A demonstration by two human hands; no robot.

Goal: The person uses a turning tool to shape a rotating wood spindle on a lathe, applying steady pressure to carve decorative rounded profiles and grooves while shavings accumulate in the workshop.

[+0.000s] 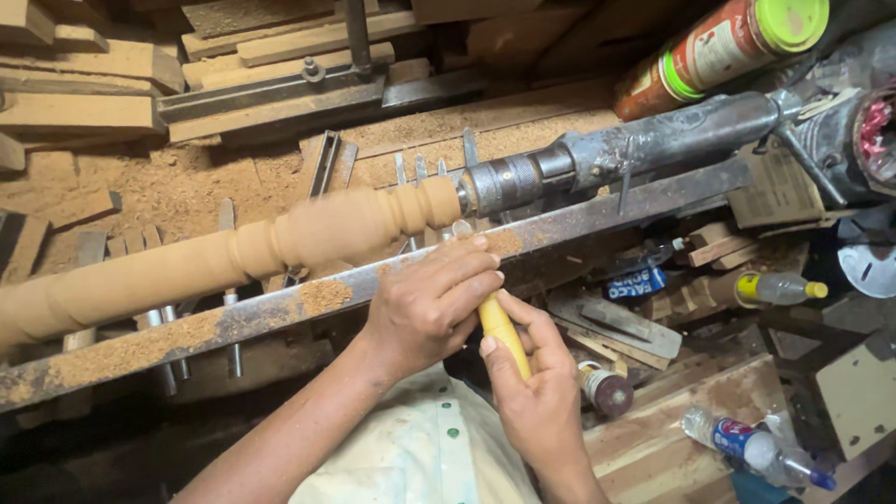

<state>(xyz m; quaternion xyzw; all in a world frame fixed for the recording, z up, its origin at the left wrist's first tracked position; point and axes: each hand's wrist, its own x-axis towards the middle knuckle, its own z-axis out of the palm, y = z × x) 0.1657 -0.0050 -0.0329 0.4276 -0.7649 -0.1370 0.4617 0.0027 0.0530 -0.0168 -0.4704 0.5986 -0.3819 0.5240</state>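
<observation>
Sawdusty lathe rail [597,210]: both hands grip yellow-handled chisel [501,329] beside spindle [280,247].

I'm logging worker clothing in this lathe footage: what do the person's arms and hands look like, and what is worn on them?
Both forearms are bare, with no sleeves showing. The left hand and right hand wear no gloves, rings or watch that I can see. Below them is a pale cream garment with small green buttons.
</observation>
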